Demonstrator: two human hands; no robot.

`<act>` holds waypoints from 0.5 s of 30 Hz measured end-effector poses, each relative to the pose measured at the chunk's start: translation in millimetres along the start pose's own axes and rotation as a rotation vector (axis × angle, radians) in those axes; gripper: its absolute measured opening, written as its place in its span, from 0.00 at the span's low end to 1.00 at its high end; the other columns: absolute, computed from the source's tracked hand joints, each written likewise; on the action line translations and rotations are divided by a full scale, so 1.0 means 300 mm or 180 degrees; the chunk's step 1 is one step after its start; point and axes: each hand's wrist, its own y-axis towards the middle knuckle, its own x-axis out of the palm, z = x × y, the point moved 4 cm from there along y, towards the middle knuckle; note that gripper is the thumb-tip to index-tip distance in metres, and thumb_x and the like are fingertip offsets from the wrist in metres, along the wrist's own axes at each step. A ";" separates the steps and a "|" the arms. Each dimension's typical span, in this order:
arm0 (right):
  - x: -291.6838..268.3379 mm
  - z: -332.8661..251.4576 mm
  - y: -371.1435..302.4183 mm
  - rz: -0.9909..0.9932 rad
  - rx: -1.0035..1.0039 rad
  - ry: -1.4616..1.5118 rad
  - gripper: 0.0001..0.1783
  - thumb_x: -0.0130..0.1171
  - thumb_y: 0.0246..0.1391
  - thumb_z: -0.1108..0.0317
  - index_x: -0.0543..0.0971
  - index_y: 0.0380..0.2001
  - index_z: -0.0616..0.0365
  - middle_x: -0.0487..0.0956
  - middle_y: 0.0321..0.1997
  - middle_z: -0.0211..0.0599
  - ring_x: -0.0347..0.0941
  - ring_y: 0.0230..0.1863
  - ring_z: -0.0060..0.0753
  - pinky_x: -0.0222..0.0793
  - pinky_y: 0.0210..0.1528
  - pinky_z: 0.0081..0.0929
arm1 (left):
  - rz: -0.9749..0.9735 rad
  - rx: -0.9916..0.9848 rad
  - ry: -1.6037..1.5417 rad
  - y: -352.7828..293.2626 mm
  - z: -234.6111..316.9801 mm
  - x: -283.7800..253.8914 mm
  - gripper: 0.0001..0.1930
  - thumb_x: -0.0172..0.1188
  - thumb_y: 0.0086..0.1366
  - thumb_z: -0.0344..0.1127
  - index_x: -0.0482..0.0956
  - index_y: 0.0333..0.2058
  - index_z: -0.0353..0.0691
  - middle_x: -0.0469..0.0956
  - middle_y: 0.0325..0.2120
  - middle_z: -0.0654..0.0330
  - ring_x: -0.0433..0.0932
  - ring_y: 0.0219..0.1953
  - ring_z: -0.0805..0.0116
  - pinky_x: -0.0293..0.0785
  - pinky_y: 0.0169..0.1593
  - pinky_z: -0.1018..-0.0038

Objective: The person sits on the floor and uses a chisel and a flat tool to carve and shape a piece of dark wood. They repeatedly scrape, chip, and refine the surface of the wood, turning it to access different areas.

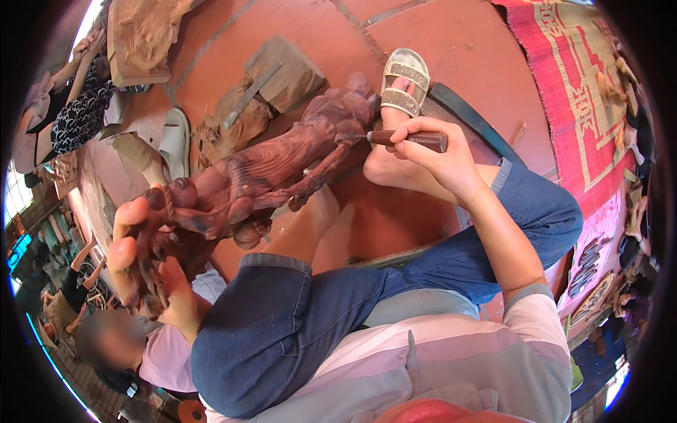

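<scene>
A reddish-brown carved wooden statue [243, 183] lies slantwise before me, from lower left to upper right. My left hand [182, 303] is closed around its near left end, with fingers on the far side and thumb on the near side. In my right hand [448, 158] is a carving chisel [430, 142] with a dark wooden handle, gripped between thumb and fingers. Its short metal blade points left and meets the statue's surface close to the upper right end. Whether the edge is cutting in cannot be made out.
Beyond the statue, a rough wood block [285, 74] bears a flat metal bar [254, 94]. A carved wooden panel [151, 35] stands farther left. Near my sandal [406, 74] lies a long dark strip [472, 116]. Rightward is a red patterned mat [564, 92]. Other people sit at left, one in pink [166, 359].
</scene>
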 end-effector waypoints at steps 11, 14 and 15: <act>0.048 -0.065 0.027 -0.0181 -0.0322 -0.0889 0.05 0.57 0.46 0.74 0.80 0.29 0.60 0.79 0.28 0.29 0.73 0.34 0.16 0.68 0.41 0.19 | -0.0145 0.0007 -0.0023 -0.012 -0.003 0.014 0.23 0.53 0.64 0.29 0.62 0.57 0.50 0.59 0.55 0.43 0.65 0.56 0.44 0.67 0.55 0.51; 0.066 -0.087 0.032 -0.0223 -0.0467 -0.1153 0.06 0.58 0.44 0.72 0.80 0.28 0.57 0.79 0.26 0.30 0.74 0.30 0.19 0.68 0.38 0.19 | -0.0036 -0.0012 -0.0386 -0.020 -0.010 0.021 0.23 0.54 0.63 0.30 0.63 0.56 0.52 0.60 0.54 0.44 0.65 0.56 0.44 0.67 0.55 0.51; 0.072 -0.094 0.033 -0.0262 -0.0512 -0.1274 0.06 0.58 0.44 0.72 0.80 0.28 0.57 0.80 0.26 0.32 0.75 0.30 0.20 0.68 0.38 0.19 | -0.0007 -0.0010 -0.0339 -0.025 -0.008 0.021 0.23 0.54 0.63 0.30 0.63 0.56 0.52 0.60 0.54 0.44 0.65 0.56 0.45 0.67 0.55 0.51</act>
